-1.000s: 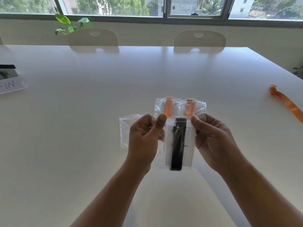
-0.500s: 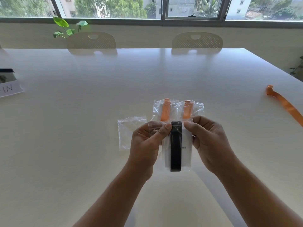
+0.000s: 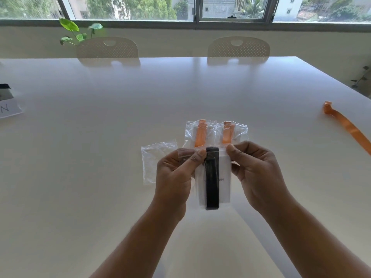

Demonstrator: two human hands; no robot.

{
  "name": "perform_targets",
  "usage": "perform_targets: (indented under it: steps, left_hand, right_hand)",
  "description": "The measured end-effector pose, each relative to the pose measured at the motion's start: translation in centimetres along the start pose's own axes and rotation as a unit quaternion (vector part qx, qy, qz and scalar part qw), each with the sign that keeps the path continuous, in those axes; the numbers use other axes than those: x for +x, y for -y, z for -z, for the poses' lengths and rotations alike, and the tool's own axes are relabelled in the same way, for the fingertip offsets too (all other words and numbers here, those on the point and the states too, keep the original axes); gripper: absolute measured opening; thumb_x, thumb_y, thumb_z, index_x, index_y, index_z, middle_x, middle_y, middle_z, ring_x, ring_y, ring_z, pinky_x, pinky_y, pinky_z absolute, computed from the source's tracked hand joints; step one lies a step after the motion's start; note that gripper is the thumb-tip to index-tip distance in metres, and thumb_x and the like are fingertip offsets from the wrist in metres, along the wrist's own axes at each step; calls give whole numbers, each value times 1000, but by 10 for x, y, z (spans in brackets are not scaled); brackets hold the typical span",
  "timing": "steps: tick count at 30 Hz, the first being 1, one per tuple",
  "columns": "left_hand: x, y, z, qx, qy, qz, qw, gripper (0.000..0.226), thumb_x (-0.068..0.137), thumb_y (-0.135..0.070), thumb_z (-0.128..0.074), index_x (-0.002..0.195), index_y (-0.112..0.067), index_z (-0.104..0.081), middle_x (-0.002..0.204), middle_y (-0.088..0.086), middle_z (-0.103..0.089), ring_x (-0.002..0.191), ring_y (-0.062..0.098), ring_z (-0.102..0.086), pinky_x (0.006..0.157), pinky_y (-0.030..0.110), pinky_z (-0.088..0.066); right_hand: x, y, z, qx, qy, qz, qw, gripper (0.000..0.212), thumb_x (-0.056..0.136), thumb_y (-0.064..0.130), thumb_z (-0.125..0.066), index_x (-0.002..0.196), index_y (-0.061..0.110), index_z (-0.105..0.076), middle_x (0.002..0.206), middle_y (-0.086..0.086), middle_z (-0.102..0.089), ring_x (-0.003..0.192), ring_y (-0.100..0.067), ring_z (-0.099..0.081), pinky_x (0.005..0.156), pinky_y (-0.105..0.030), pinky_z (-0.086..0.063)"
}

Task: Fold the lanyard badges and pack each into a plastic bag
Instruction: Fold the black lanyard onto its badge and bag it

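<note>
Since a second ago the left hand (image 3: pixel 176 173) and right hand (image 3: pixel 259 173) have slid closer along the top strip of the clear plastic bag (image 3: pixel 224 189), pinching it above the tabletop (image 3: pixel 100 197), its white badge wrapped by a black lanyard (image 3: pixel 211 181).

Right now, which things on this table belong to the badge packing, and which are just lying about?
Part of the job:
- bag with the black lanyard badge, pinched at its top by the left hand and right hand
- two packed orange-lanyard bags
- empty plastic bag
- loose orange lanyard

Lying about:
- printed card at the table's left edge
- two chairs
- plant
</note>
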State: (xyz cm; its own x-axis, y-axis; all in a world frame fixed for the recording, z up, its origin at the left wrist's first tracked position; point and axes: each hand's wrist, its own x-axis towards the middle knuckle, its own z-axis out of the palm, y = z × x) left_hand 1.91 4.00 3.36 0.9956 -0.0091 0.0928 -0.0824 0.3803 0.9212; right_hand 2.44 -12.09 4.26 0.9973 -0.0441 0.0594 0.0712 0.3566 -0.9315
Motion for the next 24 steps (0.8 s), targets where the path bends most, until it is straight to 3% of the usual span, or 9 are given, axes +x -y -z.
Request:
perform_targets:
  steps: [5,10,13,17,19,21,24]
  left_hand:
    - [0,1,-1,10,7,15,1000,12,80,-23,-68,75,-14,-74,74,6,-70,75,19,-66,68,24,-55]
    - [1,1,1,33,4,4,999,12,87,-21,-67,84,-10,-72,78,8,-71,79,22,-67,72,29,-55]
    - [-2,2,-4,60,20,11,998,14,84,-28,-71,88,-16,-77,85,6,-75,86,20,-73,75,28,-56]
    - [-3,4,-6,68,4,-9,998,16,82,-25,-74,87,-10,-79,89,12,-74,90,25,-73,79,31,-57]
    - [-4,4,-5,38,5,8,999,15,84,-22,-71,86,-10,-79,87,13,-73,88,26,-71,78,33,-58]
    - [-5,6,-6,11,9,32,999,17,85,-24,-69,87,-10,-78,87,14,-73,89,28,-71,79,38,-59]
    - [-4,3,-6,2,-12,34,999,22,80,-29,-73,87,-9,-78,87,14,-73,88,29,-71,78,41,-59]
  right_hand:
    - [-1,-2,-2,13,1,-10,1000,15,79,16,-68,67,8,-67,75,-15,-65,78,-30,-60,76,-38,-55]
    - [-6,-3,-8,-57,41,-31,997,34,74,38,-71,93,10,-75,95,-15,-74,89,-26,-70,81,-42,-58]
    - [-10,-4,-13,-57,32,-46,997,38,74,30,-73,100,2,-72,99,-20,-73,94,-32,-71,81,-42,-59]
    - [-12,0,-16,-41,23,-48,998,24,72,23,-73,82,2,-66,80,-16,-70,76,-25,-70,68,-35,-58]
    - [-13,1,-17,-40,24,-46,998,25,69,24,-74,74,3,-61,76,-14,-65,73,-23,-67,71,-38,-59]
    - [-14,1,-18,-45,16,-43,998,28,68,26,-75,75,2,-61,78,-16,-65,76,-26,-66,79,-45,-57]
    - [-17,1,-19,-85,18,-40,995,31,75,32,-73,88,4,-71,87,-15,-72,82,-27,-70,78,-42,-58]
